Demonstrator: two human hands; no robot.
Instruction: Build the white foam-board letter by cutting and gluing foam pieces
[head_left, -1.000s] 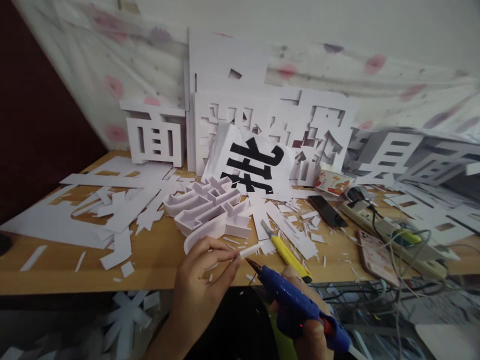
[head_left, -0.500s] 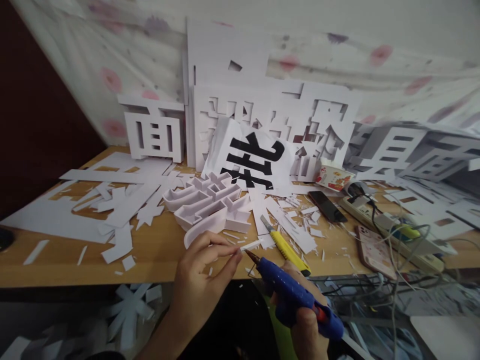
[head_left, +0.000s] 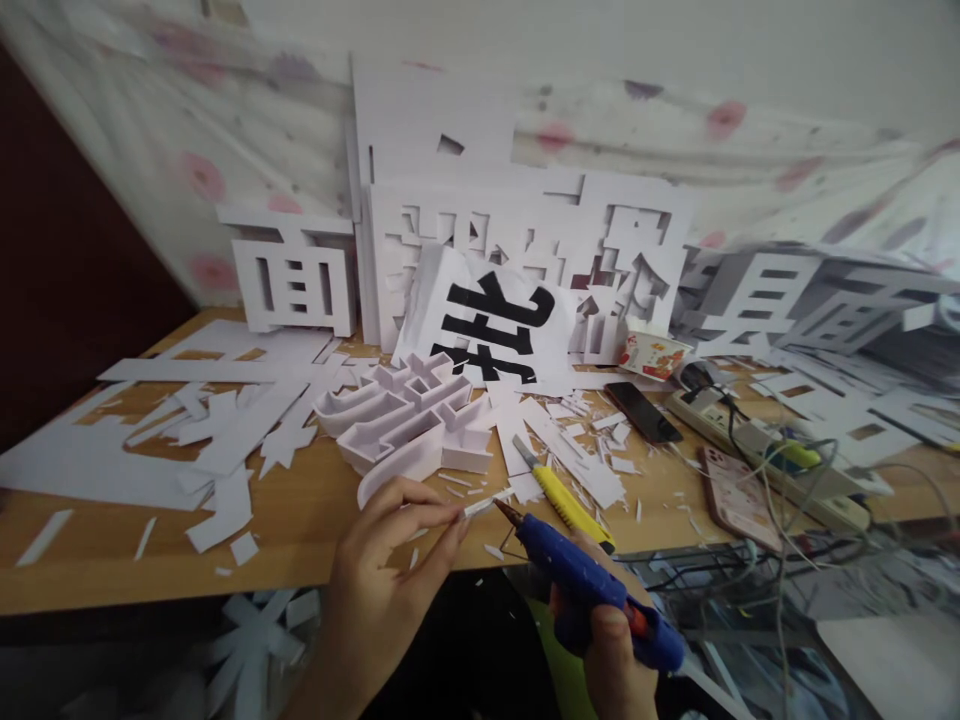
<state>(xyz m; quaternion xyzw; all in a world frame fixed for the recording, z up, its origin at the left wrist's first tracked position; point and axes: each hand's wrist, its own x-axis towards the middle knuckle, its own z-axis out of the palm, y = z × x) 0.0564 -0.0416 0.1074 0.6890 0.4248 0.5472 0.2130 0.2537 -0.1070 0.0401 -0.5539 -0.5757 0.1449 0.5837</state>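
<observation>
My left hand (head_left: 397, 560) pinches a thin white strip (head_left: 486, 503) between thumb and fingertips, above the front edge of the table. My right hand (head_left: 611, 625) is wrapped round a blue hot glue gun (head_left: 577, 570), whose brown nozzle points up and left, close to the strip's far end. Whether nozzle and strip touch, I cannot tell. Just behind my left hand sits a white hollow character with raised walls (head_left: 412, 415), its open side up. A yellow utility knife (head_left: 566, 497) lies behind the glue gun with its blade out.
White offcuts (head_left: 225, 420) litter the wooden table (head_left: 285, 545). A paper with a black printed character (head_left: 495, 325) leans on cut-out white boards (head_left: 442, 120). To the right lie a black phone (head_left: 643, 411), a pink phone case (head_left: 739, 497), a power strip (head_left: 780, 465) with tangled cables, and a paper box (head_left: 652, 354).
The glue gun's nozzle and the strip are slightly farther apart, the strip having shifted a little left with my left hand. The whole view has turned slightly.
</observation>
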